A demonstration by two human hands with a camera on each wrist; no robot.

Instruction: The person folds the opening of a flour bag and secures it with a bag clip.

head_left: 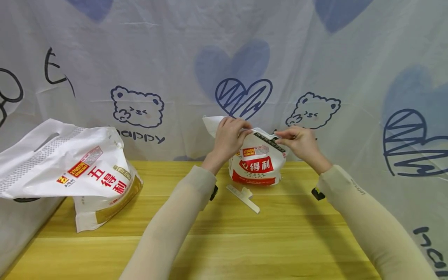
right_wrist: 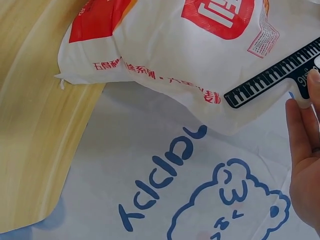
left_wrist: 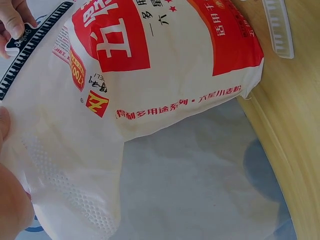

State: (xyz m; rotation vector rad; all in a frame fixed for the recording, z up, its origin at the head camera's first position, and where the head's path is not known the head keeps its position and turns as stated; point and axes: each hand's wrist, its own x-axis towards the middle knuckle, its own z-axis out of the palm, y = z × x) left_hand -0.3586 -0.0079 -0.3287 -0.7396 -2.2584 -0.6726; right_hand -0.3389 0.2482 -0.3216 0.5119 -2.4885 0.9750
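Observation:
A white and red flour bag (head_left: 259, 171) stands toward the back of the wooden table. Along its upper edge lies a black clip with a piano-key pattern (right_wrist: 265, 75). My right hand (head_left: 301, 140) pinches the clip's small handle between thumb and fingers. To the left, my left hand (head_left: 229, 136) grips the gathered top of the bag, and a white flap (head_left: 212, 125) sticks out past it. In the left wrist view only part of the left hand (left_wrist: 12, 205) shows, at the edge. A white clip (head_left: 243, 198) lies on the table in front of the bag.
A second, larger flour bag (head_left: 108, 171) with a cut-out handle stands at the left of the table (head_left: 280, 249), its top leaning left. Behind the table hangs a pale cloth (head_left: 182, 58) printed with hearts and bears.

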